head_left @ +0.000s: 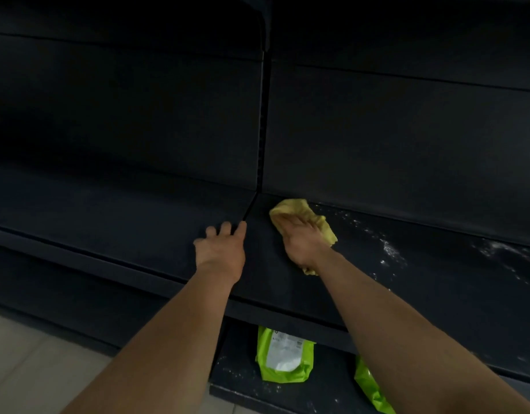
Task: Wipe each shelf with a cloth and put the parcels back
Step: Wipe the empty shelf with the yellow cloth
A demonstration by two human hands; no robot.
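Observation:
A yellow cloth (299, 209) lies on the dark shelf (407, 282), near its back left corner. My right hand (302, 239) presses flat on the cloth with straight fingers. My left hand (222, 249) rests on the shelf just left of it, fingers spread beside the seam between two shelf sections. White powdery dust (389, 249) streaks the shelf to the right of the cloth. A green parcel (284, 355) lies on the lower shelf, and a second green parcel (372, 389) is partly hidden behind my right forearm.
The dark back panel (392, 138) rises behind the shelf, with an upright post (262, 115) between sections. The left shelf section (108, 210) is bare. Pale floor tiles (34, 363) show at the lower left. The lower shelf (242, 375) carries white specks.

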